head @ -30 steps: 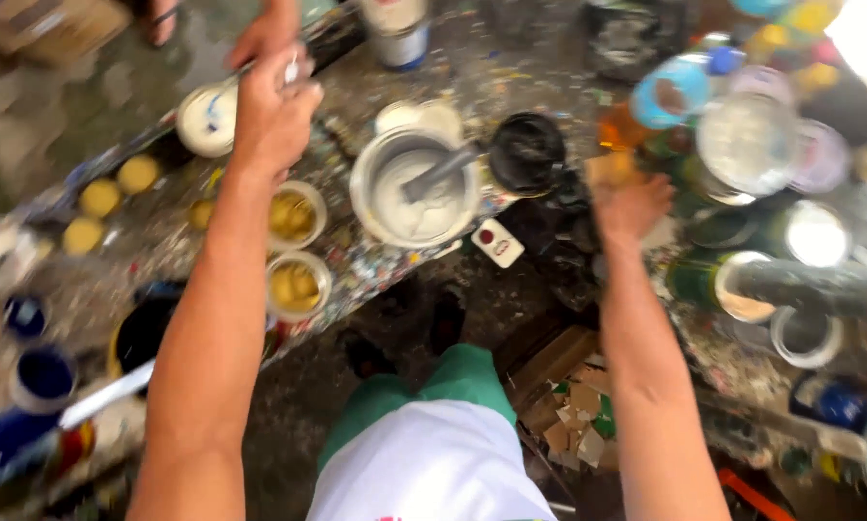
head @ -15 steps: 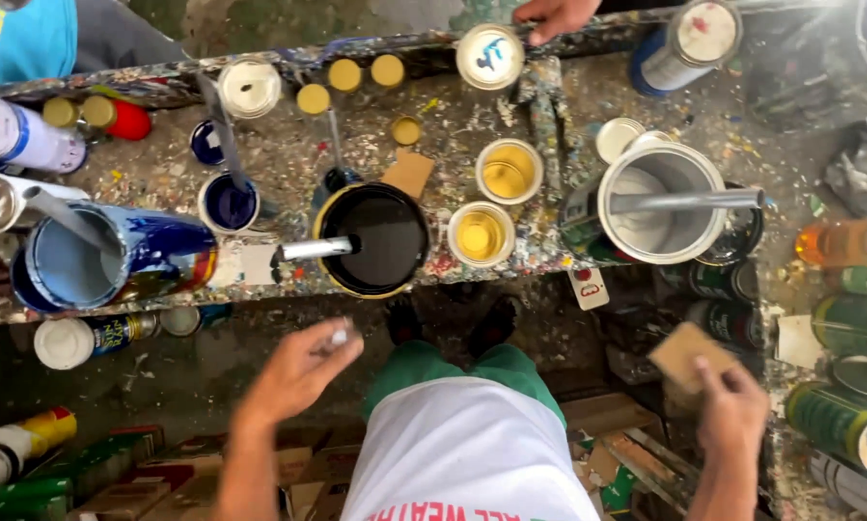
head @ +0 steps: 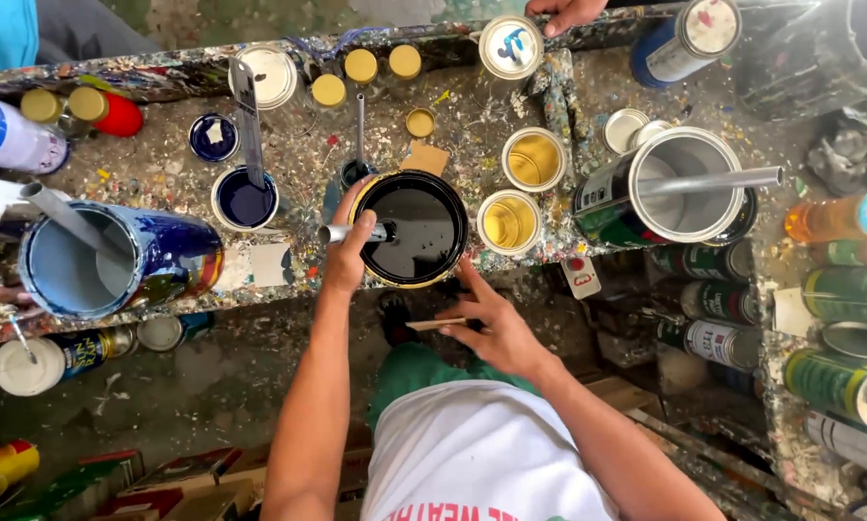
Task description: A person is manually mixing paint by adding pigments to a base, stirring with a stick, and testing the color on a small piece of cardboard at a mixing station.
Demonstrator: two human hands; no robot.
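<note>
The black paint can (head: 411, 229) sits at the middle of the frame, on the near edge of the paint-spattered bench (head: 472, 116), open and filled with dark glossy paint. Half a second ago both hands hung low in the picture, short of the bench; now they have come up to the can. The left hand (head: 348, 253) is at the can's left rim, its fingers curled around a metal stirring rod (head: 356, 233) whose grey end sticks out to the left and whose dark end lies over the paint. Earlier that hand pinched a small light object below the bench. The right hand (head: 496, 323) has moved from the lower right to just below the can, forefinger stretched up to the rim, the other fingers loosely spread, with a flat piece of cardboard (head: 437, 324) pinched under the thumb.

Right of the can stand two small yellow-paint tins (head: 510, 220), then a large silver can (head: 679, 183) with a rod across it. To the left are a small dark-blue tin (head: 245, 198) and a big pale-blue can (head: 76, 265). At the top edge another person's hand (head: 568, 12) touches a lidded tin (head: 510, 46).
</note>
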